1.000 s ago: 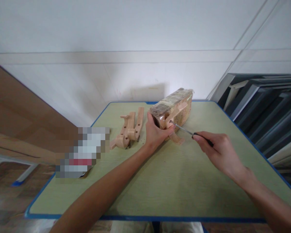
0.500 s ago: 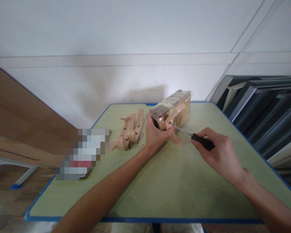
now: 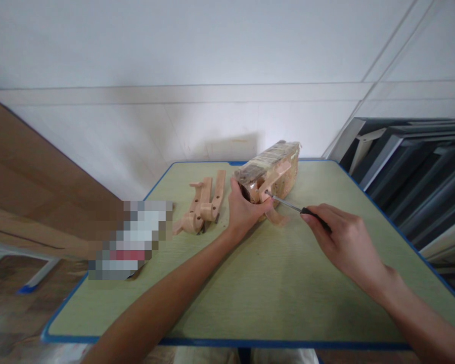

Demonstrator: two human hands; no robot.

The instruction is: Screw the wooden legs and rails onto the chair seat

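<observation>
A screwdriver with a black handle is gripped in my right hand. The tip of its metal shaft meets a hole in a pinkish-beige bracket. That bracket lies against the side of a tan block covered in clear wrap or tape. My left hand clasps the near end of the block, its thumb by the bracket's lower end; its other fingers are partly hidden. Below the bracket a thin beige strip sticks out toward the right, blurred.
Several more beige brackets with holes lie left of my left hand on the green, blue-edged table. A pixelated flat item rests at the left edge. Dark panels lean at the right, brown board stands left, and a white wall is behind.
My right hand has turned on the screwdriver handle and shifted slightly right, so less of the handle shows. The tip stays at the hole, and my left hand keeps its hold.
</observation>
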